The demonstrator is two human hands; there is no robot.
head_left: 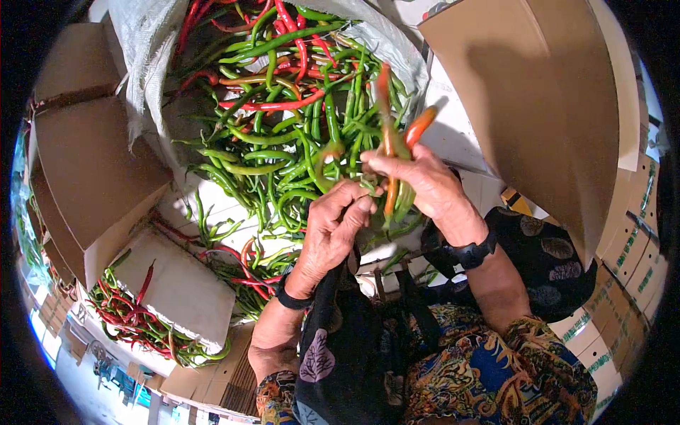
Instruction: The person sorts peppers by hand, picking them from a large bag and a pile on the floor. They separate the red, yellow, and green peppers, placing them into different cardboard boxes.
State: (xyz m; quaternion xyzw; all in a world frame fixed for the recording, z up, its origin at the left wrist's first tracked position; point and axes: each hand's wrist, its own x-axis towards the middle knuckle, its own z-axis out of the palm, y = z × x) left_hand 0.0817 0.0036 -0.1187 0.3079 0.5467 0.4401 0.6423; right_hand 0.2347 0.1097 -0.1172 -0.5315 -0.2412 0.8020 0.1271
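Note:
My right hand point(427, 185) is closed around several long chili peppers point(389, 145), some green and some turning orange-red, their ends blurred by motion. One orange-tipped chili pepper point(421, 126) sticks out above its knuckles. My left hand point(333, 225) is pinched shut beside them, thumb and forefinger together at a green stem end point(369, 185). A curled, blurred green chili pepper point(326, 167) rises from behind its fingers. Beneath and beyond both hands spreads a heap of green and red chili peppers point(283, 145), spilling from a white woven sack point(146, 53).
A large cardboard box flap point(535, 92) stands at the right, more cardboard boxes point(92, 170) at the left. Lower left, a white foam lid point(177, 283) lies beside a pile of red and green peppers point(131, 312). Stacked cartons point(623, 283) line the right edge.

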